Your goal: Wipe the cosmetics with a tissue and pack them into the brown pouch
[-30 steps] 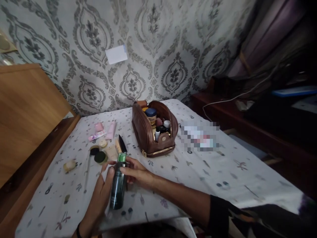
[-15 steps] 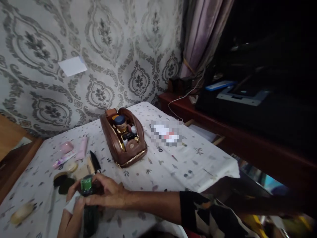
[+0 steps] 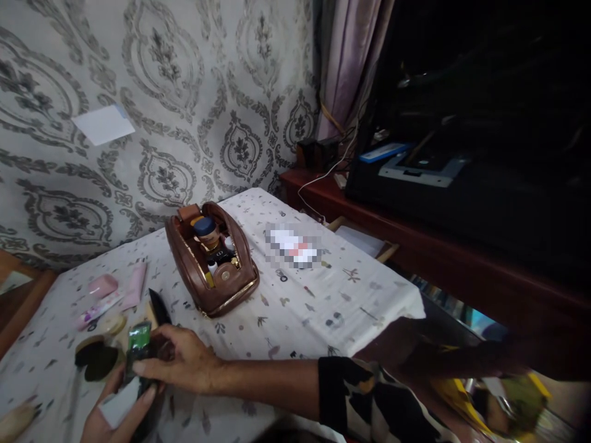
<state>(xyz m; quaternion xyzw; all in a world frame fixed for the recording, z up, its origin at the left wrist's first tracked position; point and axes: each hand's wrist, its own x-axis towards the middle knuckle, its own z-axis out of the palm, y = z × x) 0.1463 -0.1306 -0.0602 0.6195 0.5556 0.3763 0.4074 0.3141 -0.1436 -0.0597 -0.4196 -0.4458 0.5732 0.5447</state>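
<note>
At the lower left, both hands are around a dark green bottle-like item with a shiny bright green top; its exact kind is unclear. My right hand reaches in from the right with fingers and thumb closed on its upper part. My left hand wraps it from below, and a folded white piece, maybe tissue, is also in this hand. Beside them lie an opened round dark compact, a black pointed tube and a small cream-coloured round jar.
An unzipped brown cosmetic bag filled with jars and bottles stands on the patterned white tablecloth. Pink tubes and a pink item lie left. A brush is at the lower left edge. A blurred white object lies right.
The view has turned right, so the table things appear further left. Both hands remain on the green item, and the white piece is still in my left hand.
</note>
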